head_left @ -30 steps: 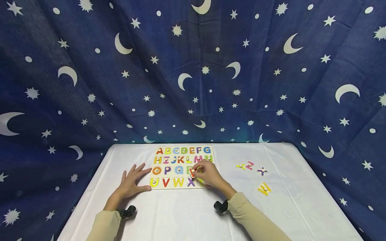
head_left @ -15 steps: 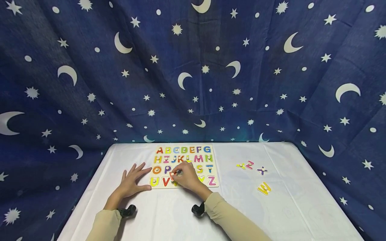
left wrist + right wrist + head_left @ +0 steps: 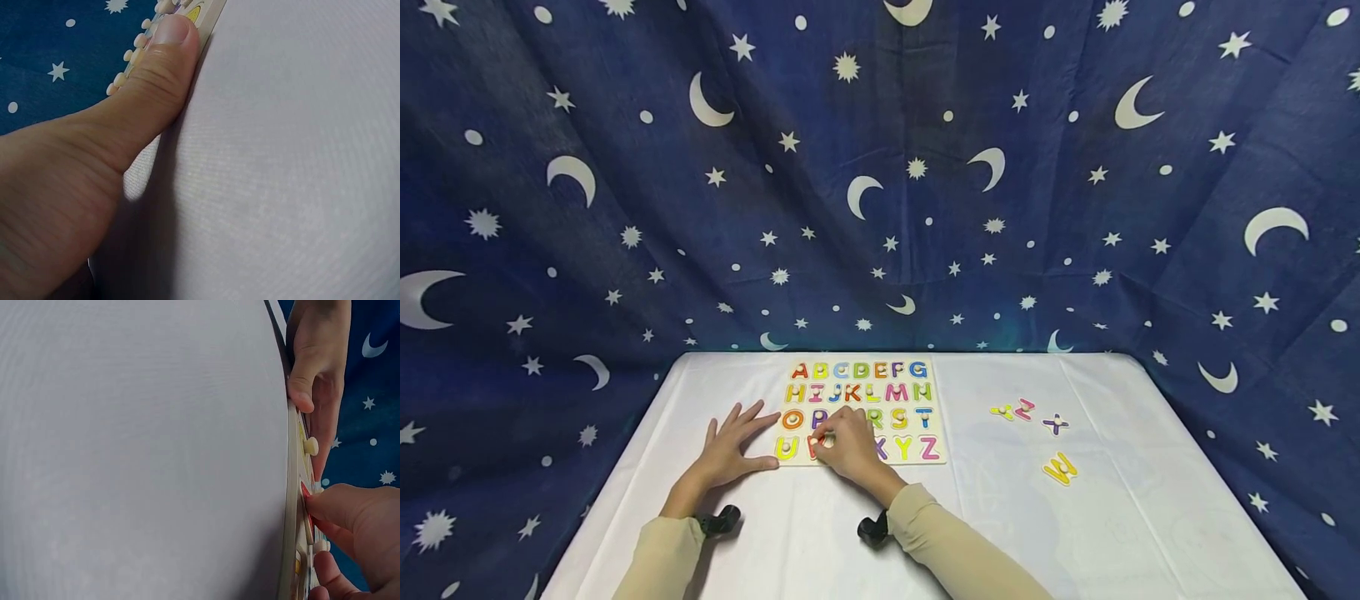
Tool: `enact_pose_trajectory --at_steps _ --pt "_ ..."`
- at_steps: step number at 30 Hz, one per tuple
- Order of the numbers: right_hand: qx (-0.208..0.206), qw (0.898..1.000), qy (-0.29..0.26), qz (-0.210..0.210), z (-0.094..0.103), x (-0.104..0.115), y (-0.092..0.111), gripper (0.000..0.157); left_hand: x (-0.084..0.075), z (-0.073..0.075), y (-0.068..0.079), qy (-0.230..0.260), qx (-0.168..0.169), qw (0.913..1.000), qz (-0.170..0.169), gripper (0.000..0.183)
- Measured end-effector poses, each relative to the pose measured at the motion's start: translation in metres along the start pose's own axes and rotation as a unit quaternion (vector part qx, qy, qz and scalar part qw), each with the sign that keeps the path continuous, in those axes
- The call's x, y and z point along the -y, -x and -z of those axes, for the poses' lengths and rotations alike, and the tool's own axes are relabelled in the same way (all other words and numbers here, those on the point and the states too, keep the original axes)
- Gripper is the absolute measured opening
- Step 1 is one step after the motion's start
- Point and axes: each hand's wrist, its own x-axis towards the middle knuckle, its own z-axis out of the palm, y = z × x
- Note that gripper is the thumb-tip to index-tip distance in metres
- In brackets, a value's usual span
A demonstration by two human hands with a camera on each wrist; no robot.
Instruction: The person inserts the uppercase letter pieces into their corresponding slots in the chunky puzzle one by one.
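Observation:
A wooden alphabet puzzle board (image 3: 938, 433) lies on the table, with knobbed letters in its rows. My right hand (image 3: 856, 446) pinches a red letter V puzzle piece (image 3: 812, 451) over the printed V in the bottom row. In the right wrist view the red V (image 3: 305, 490) sits slightly tilted at the board's surface, under thumb and fingertips. My left hand (image 3: 726, 450) lies with fingers spread at the board's left edge. Its thumb (image 3: 165, 56) presses against the board's near left corner. The right hand hides the W space and part of P and Q.
To the right of the board lie several loose letter pieces: a yellow Y (image 3: 1002, 412), a pink Z (image 3: 1024, 409), a purple X (image 3: 1056, 425) and a yellow W (image 3: 1061, 468). White cloth (image 3: 820, 533) covers the table. A starry blue curtain (image 3: 880, 225) hangs behind.
My right hand has carried the red V leftward across the board, from near R and X to the V space, and lowered it there. The left hand stays at the board's edge.

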Motion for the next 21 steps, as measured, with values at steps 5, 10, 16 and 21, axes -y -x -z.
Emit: enact_pose_trajectory --at_steps 5,10,16,21 --pt "0.001 1.0 0.017 -0.008 -0.0035 0.0013 0.0005 0.006 -0.0003 0.0006 -0.0001 -0.006 0.003 1.0 0.004 0.086" --pt "0.009 1.0 0.025 -0.003 -0.003 0.0005 0.0003 0.004 -0.0009 0.0008 0.0 -0.005 0.004 1.0 0.006 0.086" --pt "0.016 1.0 0.02 -0.002 -0.0011 0.0001 0.0004 0.003 -0.0019 0.0013 0.0001 -0.005 0.005 1.0 0.006 0.086" --pt "0.015 1.0 0.023 -0.004 -0.0012 -0.0003 0.0001 0.003 -0.0012 0.001 -0.0007 -0.005 0.004 1.0 0.005 0.086"
